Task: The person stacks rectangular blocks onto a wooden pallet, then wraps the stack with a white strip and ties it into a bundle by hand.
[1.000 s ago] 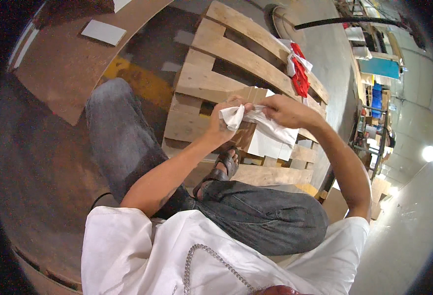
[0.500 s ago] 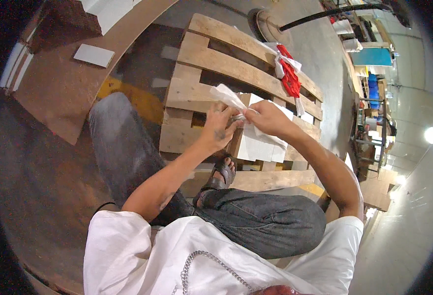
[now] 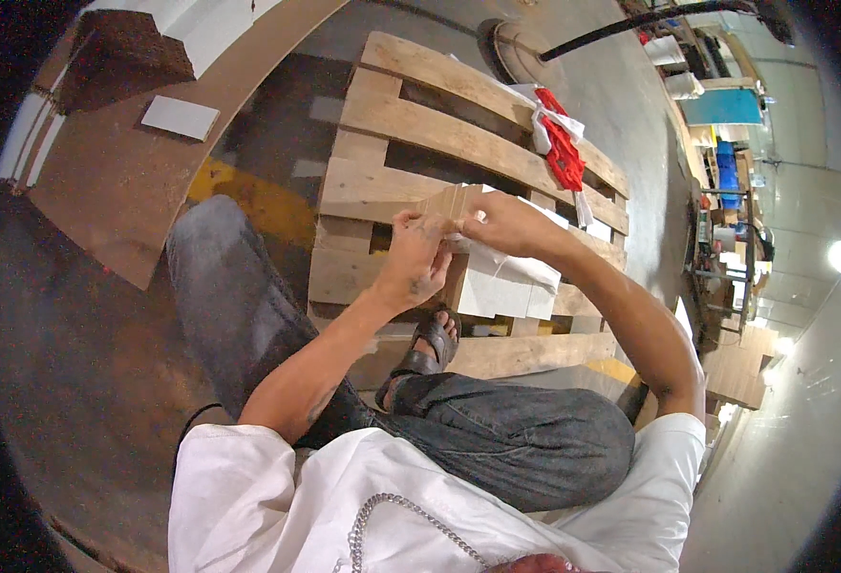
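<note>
A bundle of white boards (image 3: 506, 286) with a brown side stands on the wooden pallet (image 3: 420, 119) in front of me. White cloth (image 3: 538, 270) lies over the bundle's top. My right hand (image 3: 504, 225) is closed over the bundle, pinching a bit of white cloth at its fingertips. Close beside it on the left is my left hand (image 3: 418, 258), its fingers curled in against the brown edge. Whatever lies inside those left fingers is hidden from view.
Red and white cloth (image 3: 562, 148) hangs over the pallet's far right slats. A brown board (image 3: 105, 201) at left carries a small white block (image 3: 180, 118). My sandalled foot (image 3: 435, 339) rests by the pallet's near edge. Loaded shelves (image 3: 726, 181) stand far right.
The loose white cloth end that stuck up above my left hand is out of sight. Both hands have shifted slightly, and my left fingers are more curled.
</note>
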A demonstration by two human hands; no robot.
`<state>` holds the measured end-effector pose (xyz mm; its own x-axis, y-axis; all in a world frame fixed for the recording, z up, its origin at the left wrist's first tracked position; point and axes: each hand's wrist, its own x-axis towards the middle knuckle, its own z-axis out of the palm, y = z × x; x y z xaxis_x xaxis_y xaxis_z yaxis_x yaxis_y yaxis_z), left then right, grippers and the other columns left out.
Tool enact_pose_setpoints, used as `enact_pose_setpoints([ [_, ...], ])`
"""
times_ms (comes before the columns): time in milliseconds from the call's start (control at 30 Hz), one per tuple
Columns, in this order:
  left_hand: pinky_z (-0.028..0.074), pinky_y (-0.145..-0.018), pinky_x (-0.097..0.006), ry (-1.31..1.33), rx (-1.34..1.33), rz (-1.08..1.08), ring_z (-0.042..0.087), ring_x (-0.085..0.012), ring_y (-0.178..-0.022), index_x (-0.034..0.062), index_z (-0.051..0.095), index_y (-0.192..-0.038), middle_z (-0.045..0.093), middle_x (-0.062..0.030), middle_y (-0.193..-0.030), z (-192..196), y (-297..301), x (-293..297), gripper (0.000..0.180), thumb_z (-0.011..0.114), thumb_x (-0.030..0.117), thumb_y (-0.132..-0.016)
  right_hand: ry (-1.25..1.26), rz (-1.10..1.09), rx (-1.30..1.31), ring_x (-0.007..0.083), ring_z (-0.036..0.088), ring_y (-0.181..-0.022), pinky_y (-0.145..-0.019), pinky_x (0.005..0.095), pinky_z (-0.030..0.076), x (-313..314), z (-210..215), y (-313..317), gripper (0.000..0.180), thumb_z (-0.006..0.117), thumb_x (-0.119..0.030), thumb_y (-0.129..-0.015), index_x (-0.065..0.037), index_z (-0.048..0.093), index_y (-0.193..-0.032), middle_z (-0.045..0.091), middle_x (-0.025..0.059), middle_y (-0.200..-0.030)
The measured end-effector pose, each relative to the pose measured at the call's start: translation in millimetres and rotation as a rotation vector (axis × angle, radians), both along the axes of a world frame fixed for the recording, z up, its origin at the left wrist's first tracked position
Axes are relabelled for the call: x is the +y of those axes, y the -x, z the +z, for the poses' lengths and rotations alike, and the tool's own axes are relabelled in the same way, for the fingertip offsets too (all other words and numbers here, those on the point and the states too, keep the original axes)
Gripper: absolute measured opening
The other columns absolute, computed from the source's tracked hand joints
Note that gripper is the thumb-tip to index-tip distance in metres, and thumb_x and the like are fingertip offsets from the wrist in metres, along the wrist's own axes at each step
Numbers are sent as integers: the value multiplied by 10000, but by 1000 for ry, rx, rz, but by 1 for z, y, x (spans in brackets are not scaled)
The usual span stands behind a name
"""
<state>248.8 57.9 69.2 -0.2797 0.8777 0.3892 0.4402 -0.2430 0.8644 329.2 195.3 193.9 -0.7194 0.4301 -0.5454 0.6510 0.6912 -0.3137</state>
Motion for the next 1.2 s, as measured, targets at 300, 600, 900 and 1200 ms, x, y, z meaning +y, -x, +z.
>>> enact_pose_setpoints([
  [300,497,-747,-429,339,-76,-80,602,-392,-928,183,478,-1272,583,-199,-1129,-17,13,18,538,678,73,-784,716,-345,18,57,453,-614,-567,229,366,18,-17,-29,310,620,-322,-916,-42,679,-798,538,-28,-635],
  [600,462,-834,-323,132,-1284,-317,561,-147,-944,46,568,-1050,573,-36,-1054,7,11,9,432,535,457,-923,832,-231,99,50,414,-570,-492,232,321,26,-18,-35,285,589,-278,-927,-82,612,-722,517,-36,-637],
  [900,462,-705,-291,226,-1924,-90,526,-194,-824,98,443,-771,485,-21,-730,-7,8,6,311,392,282,-1017,451,-302,276,282,605,-800,-738,392,464,10,0,-67,241,492,-231,-944,-41,502,-1092,620,200,-845],
  [1200,481,-715,-298,397,-1675,-67,543,-162,-785,116,467,-747,496,22,-708,-25,25,17,290,463,275,-990,1325,2,591,189,583,-922,-832,317,463,51,-28,-95,378,524,-54,-872,17,472,-1240,643,131,-1017],
])
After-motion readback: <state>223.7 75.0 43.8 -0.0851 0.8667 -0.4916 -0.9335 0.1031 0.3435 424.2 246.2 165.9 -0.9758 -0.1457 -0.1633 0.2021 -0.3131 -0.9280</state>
